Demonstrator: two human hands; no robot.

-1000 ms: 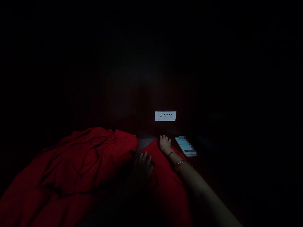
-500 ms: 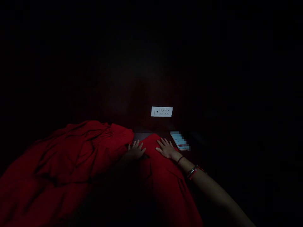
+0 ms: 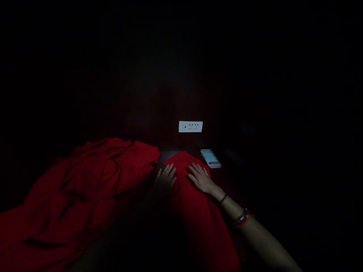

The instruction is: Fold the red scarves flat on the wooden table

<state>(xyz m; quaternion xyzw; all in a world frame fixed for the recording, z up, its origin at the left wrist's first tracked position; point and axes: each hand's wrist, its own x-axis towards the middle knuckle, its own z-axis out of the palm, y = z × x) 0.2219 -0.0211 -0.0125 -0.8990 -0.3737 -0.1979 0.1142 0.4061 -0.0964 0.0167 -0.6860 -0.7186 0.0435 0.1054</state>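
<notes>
Red fabric spreads across the lower part of the view, with a gathered, wrinkled heap (image 3: 113, 166) on the left and a smoother strip (image 3: 195, 211) running down the middle. My right hand (image 3: 202, 179) lies flat on the smooth red strip, fingers stretched out. At the strip's left edge rests my left hand (image 3: 166, 179), its fingers spread and a ring on one of them. Deep shadow covers most of my left forearm. Neither hand grips anything.
Beyond my right hand lies a phone (image 3: 211, 158) with a lit, partly blurred screen. A white wall socket plate (image 3: 190, 126) is set in the dark wall behind. Between the two red parts shows a bit of grey surface (image 3: 167, 153). Everything else is nearly black.
My right hand stays flat on the red strip, which looks smoother around it. My left hand's fingers now reach onto the strip's edge. Socket and phone sit slightly higher and further left in view.
</notes>
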